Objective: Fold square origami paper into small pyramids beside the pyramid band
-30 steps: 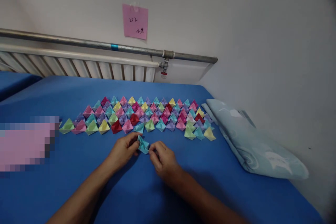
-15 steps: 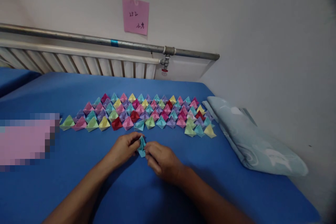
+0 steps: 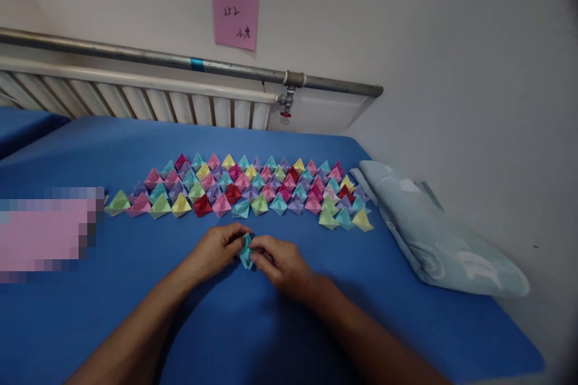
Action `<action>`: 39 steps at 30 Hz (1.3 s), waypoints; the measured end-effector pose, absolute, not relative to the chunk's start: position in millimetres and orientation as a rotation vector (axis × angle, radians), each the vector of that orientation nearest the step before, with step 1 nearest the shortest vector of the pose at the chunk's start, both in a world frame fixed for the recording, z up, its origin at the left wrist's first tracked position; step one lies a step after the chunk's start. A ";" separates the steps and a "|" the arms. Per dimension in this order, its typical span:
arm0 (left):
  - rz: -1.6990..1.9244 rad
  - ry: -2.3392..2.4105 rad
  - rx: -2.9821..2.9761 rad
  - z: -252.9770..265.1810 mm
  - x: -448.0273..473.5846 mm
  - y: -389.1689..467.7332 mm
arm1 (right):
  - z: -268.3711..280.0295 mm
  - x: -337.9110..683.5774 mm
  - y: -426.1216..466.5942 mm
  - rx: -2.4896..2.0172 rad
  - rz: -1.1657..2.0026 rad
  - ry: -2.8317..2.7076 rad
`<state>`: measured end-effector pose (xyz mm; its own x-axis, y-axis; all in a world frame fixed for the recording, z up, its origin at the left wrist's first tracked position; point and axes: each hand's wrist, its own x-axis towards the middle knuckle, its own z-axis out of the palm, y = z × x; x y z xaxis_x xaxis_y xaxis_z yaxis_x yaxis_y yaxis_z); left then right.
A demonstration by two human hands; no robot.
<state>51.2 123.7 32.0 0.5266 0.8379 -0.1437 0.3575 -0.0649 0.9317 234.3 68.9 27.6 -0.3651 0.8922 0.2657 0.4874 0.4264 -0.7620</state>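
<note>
Between my two hands is a turquoise paper boat (image 3: 246, 252), partly covered by fingers. My left hand (image 3: 221, 249) pinches its left side. From the right, my right hand (image 3: 280, 261) grips the other side with thumb and fingertips. Just beyond the hands, several rows of folded paper boats (image 3: 259, 205) in pink, red, yellow, green, purple and turquoise stand on the blue surface (image 3: 217, 331).
A folded pale blue-green cloth (image 3: 433, 237) lies along the right edge by the wall. A blurred-out pink patch (image 3: 45, 234) covers the left side. At the back run a radiator (image 3: 180, 107), a metal pipe (image 3: 244, 72) with a red-handled valve (image 3: 286, 113), and a pink note (image 3: 235, 15).
My right fingers have shifted slightly on the turquoise boat, which both hands still hold. The whole scene sits a little higher in the picture, as the view has tilted down.
</note>
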 end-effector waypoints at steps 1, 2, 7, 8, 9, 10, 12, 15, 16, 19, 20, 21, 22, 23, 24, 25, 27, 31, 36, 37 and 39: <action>0.533 1.027 1.655 32.0 51.2 123.8 | 27.0 234.6 69.3 -1.147 0.761 -2.014; 0.526 1.028 1.655 31.8 51.1 123.9 | 26.7 235.1 69.6 -1.124 0.748 -2.028; 0.497 1.049 1.651 29.4 50.6 124.4 | 24.6 237.0 69.4 -0.996 0.704 -2.108; 0.492 1.050 1.650 29.0 50.6 124.2 | 23.5 236.3 69.2 -1.023 0.735 -2.085; 0.487 1.049 1.648 28.9 50.6 123.9 | 22.2 235.1 69.0 -1.080 0.776 -2.033; 0.483 1.046 1.648 28.9 50.6 123.5 | 20.8 233.7 68.8 -1.153 0.823 -1.963; 0.480 1.043 1.648 29.4 50.7 122.9 | 19.0 230.3 68.5 -1.290 0.896 -1.812; 0.481 1.047 1.648 30.6 51.0 122.7 | 20.1 226.6 67.9 -1.391 0.892 -1.759; 0.481 1.049 1.648 30.9 51.2 122.8 | 21.2 226.0 67.7 -1.405 0.870 -1.775; 0.479 1.046 1.648 31.5 51.7 123.4 | 23.3 226.2 67.3 -1.411 0.820 -1.816; 0.478 1.045 1.649 31.5 51.8 123.5 | 23.1 226.6 67.3 -1.409 0.818 -1.808; 0.476 1.043 1.650 31.4 51.8 123.5 | 22.6 227.0 67.5 -1.408 0.826 -1.792; 0.475 1.042 1.652 31.1 51.7 123.4 | 21.9 227.4 67.6 -1.409 0.838 -1.772; 0.474 1.041 1.654 30.8 51.5 123.2 | 21.2 227.6 67.8 -1.408 0.856 -1.751; 0.473 1.040 1.656 30.3 51.3 123.0 | 20.7 227.6 68.1 -1.405 0.878 -1.734; 0.475 1.040 1.658 29.7 51.2 122.8 | 20.6 227.5 68.4 -1.399 0.897 -1.721; 0.478 1.039 1.663 28.5 50.9 122.5 | 20.6 227.0 69.3 -1.390 0.901 -1.690; 0.477 1.022 1.674 26.4 51.4 122.7 | 18.0 226.0 73.0 -1.439 0.868 -1.619; 0.482 1.020 1.711 25.1 51.8 123.1 | 16.0 228.4 75.5 -1.547 0.860 -1.707; 0.483 1.020 1.724 25.0 51.8 122.9 | 17.8 228.9 75.0 -1.578 0.824 -1.759; 0.478 1.014 1.760 25.6 51.8 122.4 | 23.0 229.2 73.5 -1.631 0.728 -1.891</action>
